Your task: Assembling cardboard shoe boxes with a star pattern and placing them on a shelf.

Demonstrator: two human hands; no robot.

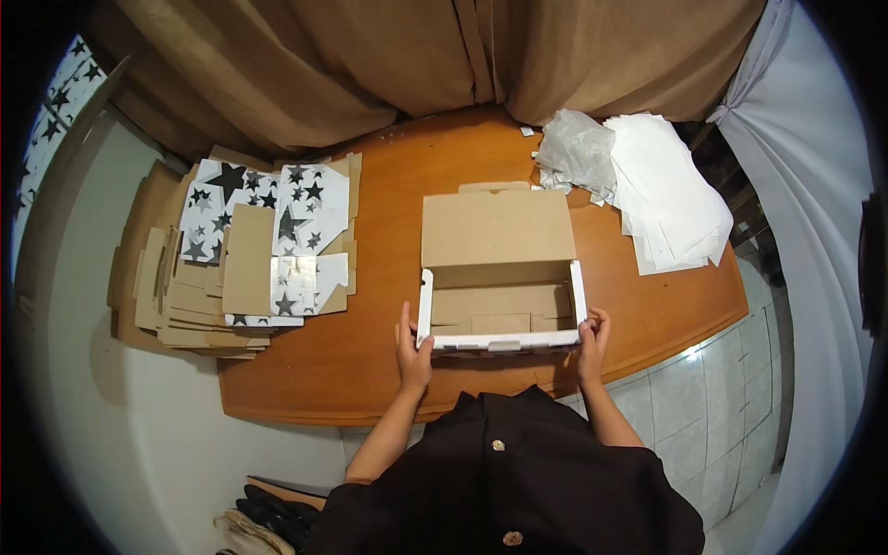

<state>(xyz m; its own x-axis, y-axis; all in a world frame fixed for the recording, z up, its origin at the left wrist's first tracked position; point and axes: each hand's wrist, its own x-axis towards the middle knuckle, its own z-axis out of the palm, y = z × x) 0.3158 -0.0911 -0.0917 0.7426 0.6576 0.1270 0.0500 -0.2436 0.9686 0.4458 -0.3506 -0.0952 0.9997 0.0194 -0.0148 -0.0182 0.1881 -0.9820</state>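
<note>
An opened cardboard box (499, 227) stands on the wooden table in front of me, brown inside with white edges. Its lid leans back on the far side, and the brown inside of the box shows nothing in it. At the near left corner, my left hand (413, 359) grips the box, thumb by the front corner and fingers along the outer side. My right hand (593, 347) holds the near right corner in a similar way, with its fingers curled. The outer front face is mostly hidden from above.
Flattened cardboard boxes (250, 259), some star-printed, are stacked at the table's left. A crumpled clear plastic bag (575, 148) and white paper sheets (671, 199) lie at the back right. Brown curtains (444, 55) hang behind the wooden table (388, 231). Shoes (268, 518) are at lower left.
</note>
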